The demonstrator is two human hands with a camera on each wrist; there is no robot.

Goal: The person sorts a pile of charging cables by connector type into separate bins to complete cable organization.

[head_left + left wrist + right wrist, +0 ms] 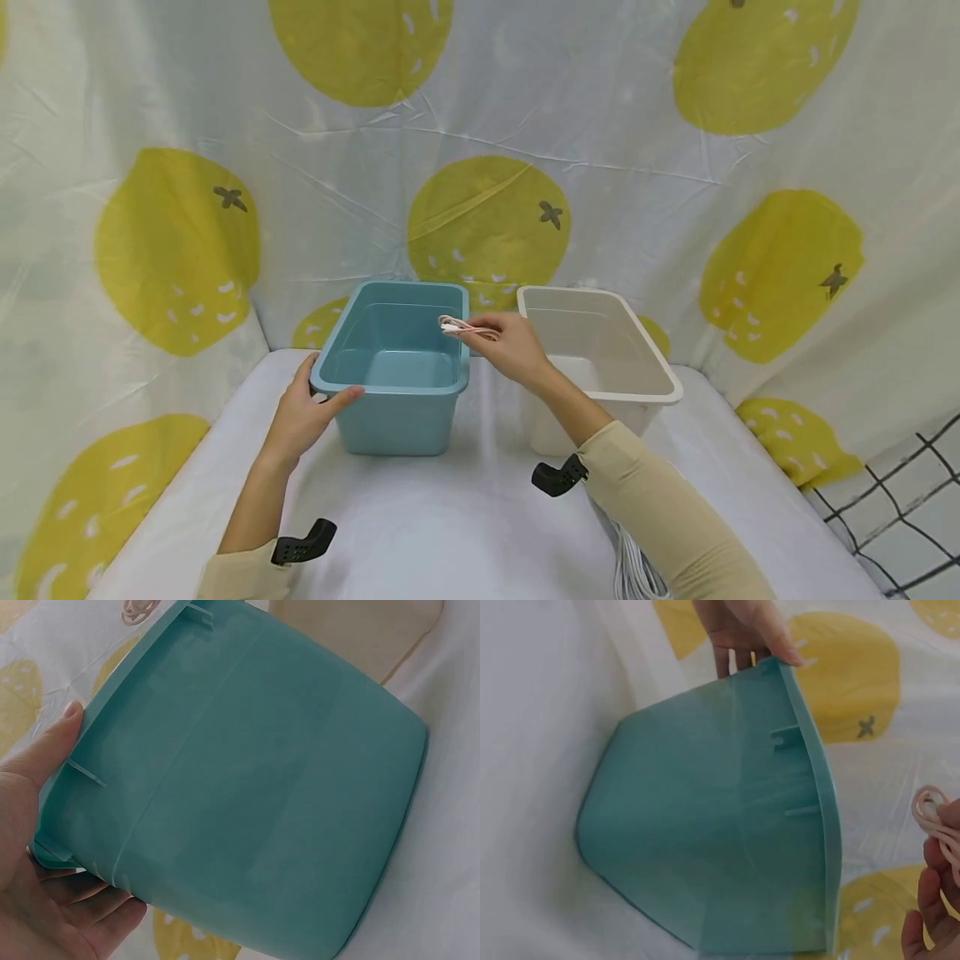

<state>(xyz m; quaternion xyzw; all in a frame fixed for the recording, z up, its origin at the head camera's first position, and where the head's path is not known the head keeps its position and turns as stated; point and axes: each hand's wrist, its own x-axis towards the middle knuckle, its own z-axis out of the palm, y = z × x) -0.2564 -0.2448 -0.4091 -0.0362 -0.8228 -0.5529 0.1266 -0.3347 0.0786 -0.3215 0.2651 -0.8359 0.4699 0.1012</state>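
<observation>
A teal plastic bin [397,425] stands on the white surface, its open top facing up. My left hand [300,417] grips its near left corner, thumb over the rim and fingers beneath it, as the left wrist view shows with the thumb [56,742]. Above the bin's right rim, my right hand [513,348] pinches a small coiled pink cable [456,326] with white ends. Loops of that cable [926,814] show at the right edge of the right wrist view. Nothing is visible inside the teal bin.
A cream bin [637,342] stands right of the teal one, partly behind my right forearm. A bundle of grey-white cord [633,567] lies near the front, half covered by the right sleeve. Lemon-print cloth [337,192] hangs behind; black wire mesh [900,508] is at far right.
</observation>
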